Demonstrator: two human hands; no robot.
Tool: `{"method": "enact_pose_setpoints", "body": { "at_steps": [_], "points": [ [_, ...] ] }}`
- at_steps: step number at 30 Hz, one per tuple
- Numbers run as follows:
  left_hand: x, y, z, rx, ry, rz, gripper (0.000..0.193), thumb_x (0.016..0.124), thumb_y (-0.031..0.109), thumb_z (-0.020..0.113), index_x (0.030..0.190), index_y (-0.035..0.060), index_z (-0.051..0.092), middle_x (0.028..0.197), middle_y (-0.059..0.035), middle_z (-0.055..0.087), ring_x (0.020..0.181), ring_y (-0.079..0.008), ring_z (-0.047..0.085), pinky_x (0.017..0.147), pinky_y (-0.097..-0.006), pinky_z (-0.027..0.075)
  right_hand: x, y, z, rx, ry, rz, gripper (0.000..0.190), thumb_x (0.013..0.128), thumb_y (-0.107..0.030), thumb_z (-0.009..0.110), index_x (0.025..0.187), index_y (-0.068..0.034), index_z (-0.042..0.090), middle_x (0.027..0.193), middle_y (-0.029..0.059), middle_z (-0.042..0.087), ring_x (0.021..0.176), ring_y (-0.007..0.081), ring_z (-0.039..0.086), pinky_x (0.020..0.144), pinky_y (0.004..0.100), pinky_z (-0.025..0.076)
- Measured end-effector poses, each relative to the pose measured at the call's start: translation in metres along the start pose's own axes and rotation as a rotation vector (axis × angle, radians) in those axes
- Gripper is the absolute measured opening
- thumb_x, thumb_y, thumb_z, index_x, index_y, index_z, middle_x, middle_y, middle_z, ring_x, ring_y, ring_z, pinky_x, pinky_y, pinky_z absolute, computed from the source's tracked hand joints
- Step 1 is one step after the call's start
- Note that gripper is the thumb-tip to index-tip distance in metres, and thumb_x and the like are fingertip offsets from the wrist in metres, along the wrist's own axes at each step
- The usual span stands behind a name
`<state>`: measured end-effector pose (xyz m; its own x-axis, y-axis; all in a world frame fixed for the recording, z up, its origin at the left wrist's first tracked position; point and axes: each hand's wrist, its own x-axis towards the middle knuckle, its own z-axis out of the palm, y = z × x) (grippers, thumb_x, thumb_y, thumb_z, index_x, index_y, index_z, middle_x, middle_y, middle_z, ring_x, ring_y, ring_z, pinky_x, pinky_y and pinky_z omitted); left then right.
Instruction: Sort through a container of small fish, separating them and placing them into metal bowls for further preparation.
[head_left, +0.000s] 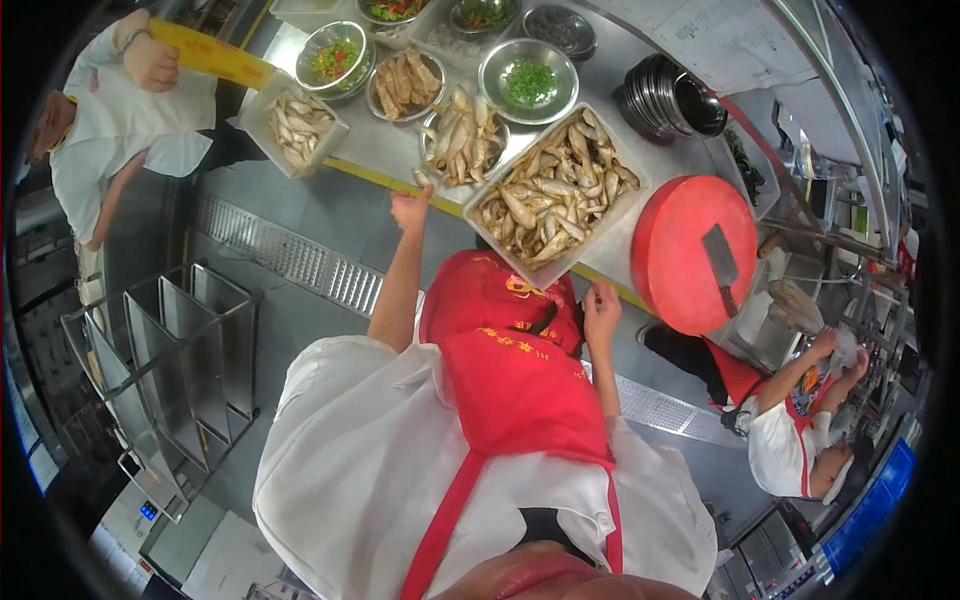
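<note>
My left hand (411, 210) is at the front edge of the steel table, fingers curled and thumb raised. One small fish (421, 178) lies against or just beyond the thumb tip; whether I grip it is unclear. Just past it stands a steel bowl heaped with small whole fish (463, 139). Directly before me, a plastic tub (541, 280) full of brownish small fish (555, 191) overhangs the table edge. My right hand (602, 311) is below the tub's right side, loosely bent, with nothing visible in it.
A red round chopping block (675, 255) bears a cleaver (721, 259). Behind the tub are a bowl of chopped greens (529, 81), stacked steel bowls (667, 97) and a bowl of brown strips (405, 84). Co-workers (135, 112) stand left and right (787, 442). A metal rack (165, 360) is at left.
</note>
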<state>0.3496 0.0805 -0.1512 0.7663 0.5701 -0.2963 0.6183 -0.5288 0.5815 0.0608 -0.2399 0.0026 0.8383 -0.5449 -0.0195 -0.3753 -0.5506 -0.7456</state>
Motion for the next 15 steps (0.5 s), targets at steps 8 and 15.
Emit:
{"method": "enact_pose_setpoints", "body": {
  "at_steps": [8,15],
  "points": [
    [0.038,-0.038,0.02,-0.09,-0.065,0.063,0.053,0.055,0.022,0.088,0.095,-0.0015,0.062,0.081,-0.0131,0.07,0.076,-0.0254,0.068,0.075,-0.036,0.055,-0.013,0.0,-0.007,0.029,-0.045,0.146,0.022,0.087,-0.007,0.056,0.104,0.003,0.065,0.094,0.0161,0.063,0.082,0.0242,0.064,0.073,0.0325,0.051],
    [0.04,0.034,-0.028,-0.242,-0.039,0.409,0.034,0.068,0.016,0.076,0.097,-0.0011,0.069,0.074,-0.0107,0.069,0.068,-0.0189,0.066,0.068,-0.0325,0.052,-0.039,0.041,-0.007,0.015,0.02,0.178,0.022,0.086,-0.007,0.055,0.104,0.003,0.065,0.098,0.0157,0.063,0.083,0.0251,0.064,0.068,0.0331,0.053]
  ]
}}
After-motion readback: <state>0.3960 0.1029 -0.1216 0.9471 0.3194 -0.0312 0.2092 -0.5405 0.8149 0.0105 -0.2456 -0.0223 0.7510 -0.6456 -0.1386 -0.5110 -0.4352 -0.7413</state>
